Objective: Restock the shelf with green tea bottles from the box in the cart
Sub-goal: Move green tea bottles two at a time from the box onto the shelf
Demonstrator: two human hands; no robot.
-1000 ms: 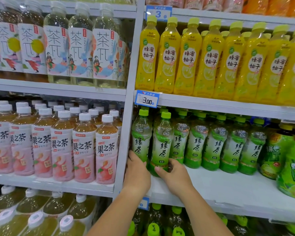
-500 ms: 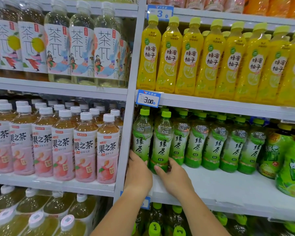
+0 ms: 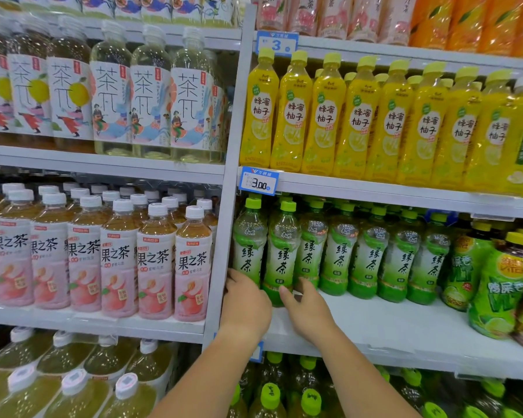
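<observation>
A row of green tea bottles (image 3: 340, 254) with green caps stands on the white middle shelf (image 3: 405, 327), right of the upright post. My left hand (image 3: 245, 306) wraps round the base of the leftmost green tea bottle (image 3: 249, 242), right beside the post. My right hand (image 3: 310, 312) holds the second green tea bottle (image 3: 281, 251) low down, thumb on its front and fingers round its right side. Both bottles stand upright, slightly in front of the others. Neither the box nor the cart is in view.
Yellow honey-pomelo bottles (image 3: 360, 122) fill the shelf above, with a 3.00 price tag (image 3: 258, 181) on its edge. Peach tea bottles (image 3: 118, 257) stand left of the post (image 3: 224, 236). Bigger green bottles (image 3: 501, 288) crowd the shelf's right end. More green-capped bottles (image 3: 269, 393) sit below.
Both hands stay on the bases of the same two bottles. My view has shifted a little downward and nearer; nothing was let go.
</observation>
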